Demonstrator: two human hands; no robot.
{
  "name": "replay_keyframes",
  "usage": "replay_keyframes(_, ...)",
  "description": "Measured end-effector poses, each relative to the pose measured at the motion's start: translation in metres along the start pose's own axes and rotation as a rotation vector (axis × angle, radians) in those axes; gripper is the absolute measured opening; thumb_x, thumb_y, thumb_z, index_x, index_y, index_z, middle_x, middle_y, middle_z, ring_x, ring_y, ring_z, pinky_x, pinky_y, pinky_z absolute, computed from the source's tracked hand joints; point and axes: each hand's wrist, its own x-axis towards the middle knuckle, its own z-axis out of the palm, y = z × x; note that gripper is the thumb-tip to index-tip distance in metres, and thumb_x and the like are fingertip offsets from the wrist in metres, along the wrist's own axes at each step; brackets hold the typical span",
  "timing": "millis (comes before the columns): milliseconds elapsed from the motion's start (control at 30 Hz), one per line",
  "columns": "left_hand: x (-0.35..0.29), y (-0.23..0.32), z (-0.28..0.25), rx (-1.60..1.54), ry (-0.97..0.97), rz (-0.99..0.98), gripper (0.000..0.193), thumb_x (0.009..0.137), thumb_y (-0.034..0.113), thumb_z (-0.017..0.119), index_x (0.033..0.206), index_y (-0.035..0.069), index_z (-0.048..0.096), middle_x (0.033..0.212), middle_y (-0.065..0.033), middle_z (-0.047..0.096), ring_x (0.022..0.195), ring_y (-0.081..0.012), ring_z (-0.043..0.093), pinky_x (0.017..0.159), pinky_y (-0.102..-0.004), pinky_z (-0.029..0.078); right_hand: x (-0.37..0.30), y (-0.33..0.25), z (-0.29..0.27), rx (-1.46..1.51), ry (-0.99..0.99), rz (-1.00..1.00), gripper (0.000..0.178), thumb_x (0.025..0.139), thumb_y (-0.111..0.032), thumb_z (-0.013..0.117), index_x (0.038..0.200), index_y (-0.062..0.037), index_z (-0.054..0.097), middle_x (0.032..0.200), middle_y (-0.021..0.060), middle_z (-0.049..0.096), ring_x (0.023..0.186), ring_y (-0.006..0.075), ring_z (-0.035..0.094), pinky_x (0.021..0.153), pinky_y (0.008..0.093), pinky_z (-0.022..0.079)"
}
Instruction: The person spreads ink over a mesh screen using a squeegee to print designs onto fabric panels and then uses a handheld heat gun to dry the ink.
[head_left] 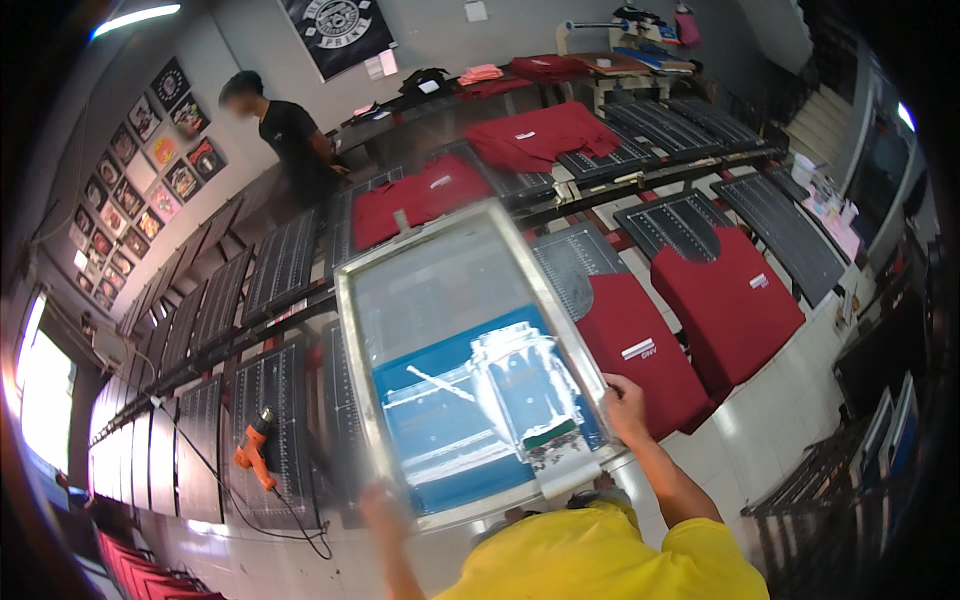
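Observation:
A metal-edged screen printing frame is tilted in front of me, its mesh grey at the far end and blue at the near end. White ink is smeared over the blue part. At the near right corner of the mesh lies a squeegee with a green strip and white ink on it. My right hand is closed round the frame's right edge. Beside its near left corner, my left hand is smeared by motion; its fingers do not show clearly.
Right of the frame, dark red shirts lie on black printing boards. An orange heat gun with a trailing cord rests on a board at left. More red shirts lie on the far row. A person in black stands beyond it.

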Motion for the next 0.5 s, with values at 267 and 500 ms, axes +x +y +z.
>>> replay_keyframes(267,-0.088,0.138,0.094,-0.188,-0.162,-0.531,0.03,0.098,0.021,0.057,0.098,-0.007,0.066,0.075,0.0025,0.052,0.068,-0.0051,0.042,0.056,-0.0248,0.032,0.048,0.061,-0.163,-0.051,0.058,-0.017,0.031,0.084,0.005,0.052,0.111,0.0055,0.068,0.104,0.0153,0.071,0.098,0.0224,0.067,0.091,0.0311,0.049)
replay_keyframes(500,-0.127,0.168,0.139,-0.146,-0.27,-0.561,0.039,0.098,0.028,0.058,0.115,-0.007,0.064,0.111,-0.0185,0.067,0.103,-0.0283,0.063,0.093,-0.038,0.047,0.068,0.082,-0.224,-0.052,0.051,0.054,0.032,0.085,0.006,0.051,0.112,0.0066,0.067,0.106,0.0159,0.071,0.101,0.0219,0.066,0.093,0.0317,0.048)
